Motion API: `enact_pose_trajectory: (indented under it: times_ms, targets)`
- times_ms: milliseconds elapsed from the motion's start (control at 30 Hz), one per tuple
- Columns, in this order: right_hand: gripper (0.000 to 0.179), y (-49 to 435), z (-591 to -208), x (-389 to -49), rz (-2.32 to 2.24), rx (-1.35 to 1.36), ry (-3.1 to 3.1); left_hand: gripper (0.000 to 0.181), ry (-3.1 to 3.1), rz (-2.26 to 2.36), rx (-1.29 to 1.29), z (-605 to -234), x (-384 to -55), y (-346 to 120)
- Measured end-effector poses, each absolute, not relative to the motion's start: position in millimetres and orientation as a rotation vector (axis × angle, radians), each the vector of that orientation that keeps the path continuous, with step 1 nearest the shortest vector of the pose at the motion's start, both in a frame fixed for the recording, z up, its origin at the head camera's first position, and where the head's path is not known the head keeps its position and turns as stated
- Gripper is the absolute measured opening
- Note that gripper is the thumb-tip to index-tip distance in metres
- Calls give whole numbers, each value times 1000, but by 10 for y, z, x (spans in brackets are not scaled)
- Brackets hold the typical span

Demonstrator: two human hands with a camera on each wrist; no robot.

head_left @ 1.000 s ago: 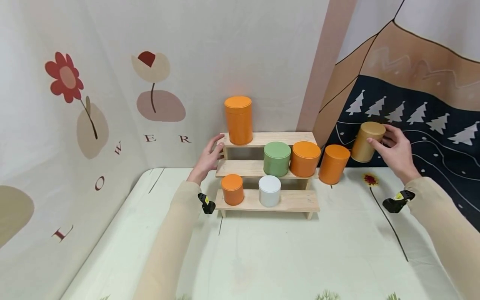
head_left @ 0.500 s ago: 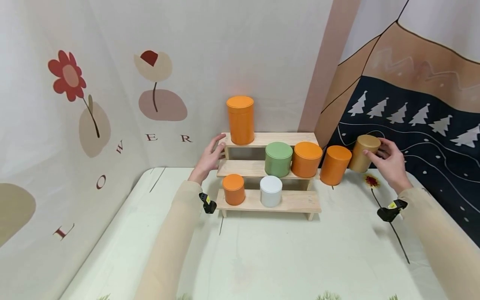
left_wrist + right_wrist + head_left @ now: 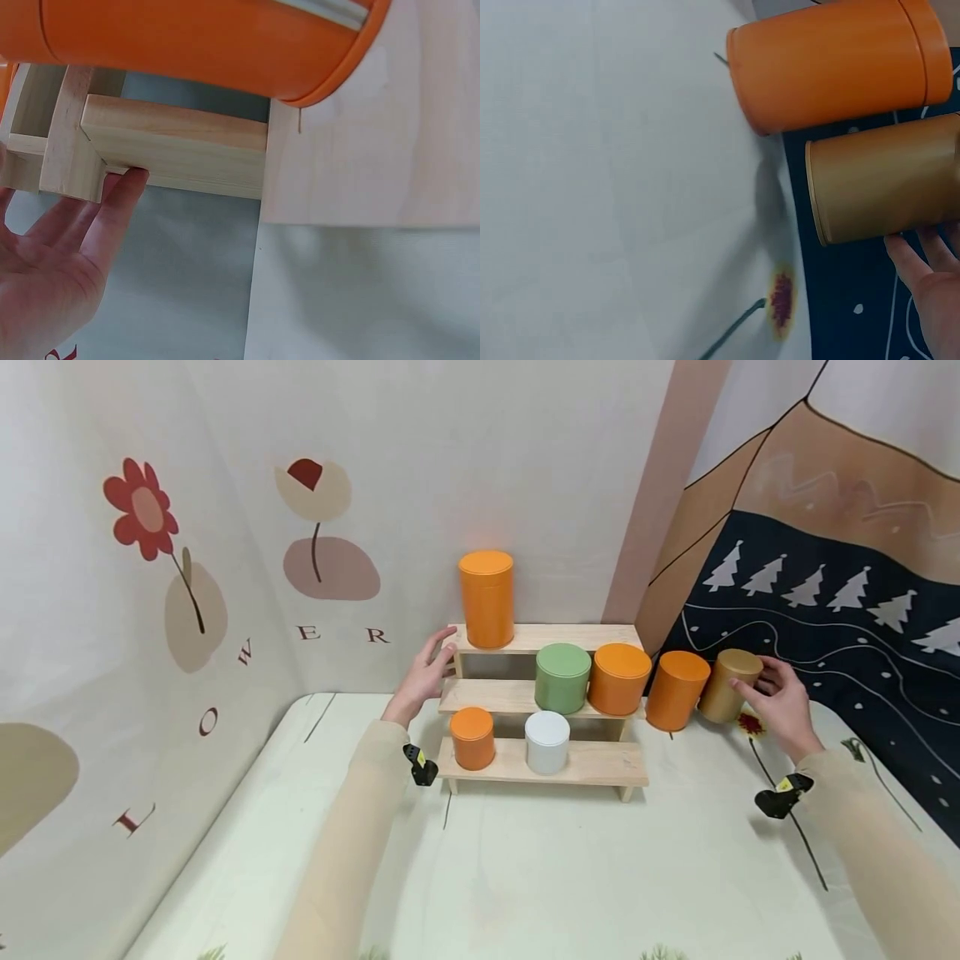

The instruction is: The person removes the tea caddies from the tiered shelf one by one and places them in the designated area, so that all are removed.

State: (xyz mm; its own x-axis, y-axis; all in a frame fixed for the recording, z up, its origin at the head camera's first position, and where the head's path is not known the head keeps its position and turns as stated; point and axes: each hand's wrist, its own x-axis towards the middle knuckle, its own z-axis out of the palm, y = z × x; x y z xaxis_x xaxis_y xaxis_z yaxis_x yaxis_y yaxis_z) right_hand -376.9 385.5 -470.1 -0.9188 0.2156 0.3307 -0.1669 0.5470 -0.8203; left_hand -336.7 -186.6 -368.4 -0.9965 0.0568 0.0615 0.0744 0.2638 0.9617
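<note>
My right hand (image 3: 782,703) grips a gold lidded canister (image 3: 727,693) from its right side, thumb in front. The canister leans slightly and is close beside a medium orange canister (image 3: 677,693) in the head view. In the right wrist view, fingers (image 3: 907,262) lie along the side of the gold canister. At the left end of a three-step wooden rack (image 3: 600,764), my left hand (image 3: 422,681) rests its fairly straight fingers on the frame. A tall orange canister (image 3: 487,602) stands on the top step nearest that hand.
A green canister (image 3: 562,679) and a wide orange one (image 3: 619,681) stand on the middle step. Below are a small orange canister (image 3: 472,740) and a white one (image 3: 547,743). A printed cloth wall (image 3: 555,477) rises behind the table (image 3: 525,877).
My right hand has brought the gold canister down and slightly left, toward the orange canister beside the rack. The left hand stays at the rack's left end.
</note>
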Motion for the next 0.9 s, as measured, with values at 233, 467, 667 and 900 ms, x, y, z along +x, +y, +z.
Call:
enact_pose_trajectory:
  times_ms: [233, 467, 667, 900]
  targets:
    - [88, 3833, -4812, -3786, 1329, -38, -2385, 47, -2493, -1883, -132, -3674, -3362, -1859]
    - [84, 3719, -4793, -3699, 1291, -72, -2439, 47, -2488, -1888, -137, -3663, -3358, -1861]
    - [81, 3429, -4485, -3376, 1318, -87, -2476, 48, -2486, -1888, -141, -3670, -3363, -1865]
    - [83, 3385, -4471, -3328, 1355, -65, -2464, 48, -2505, -1867, -121, -3669, -3362, -1862]
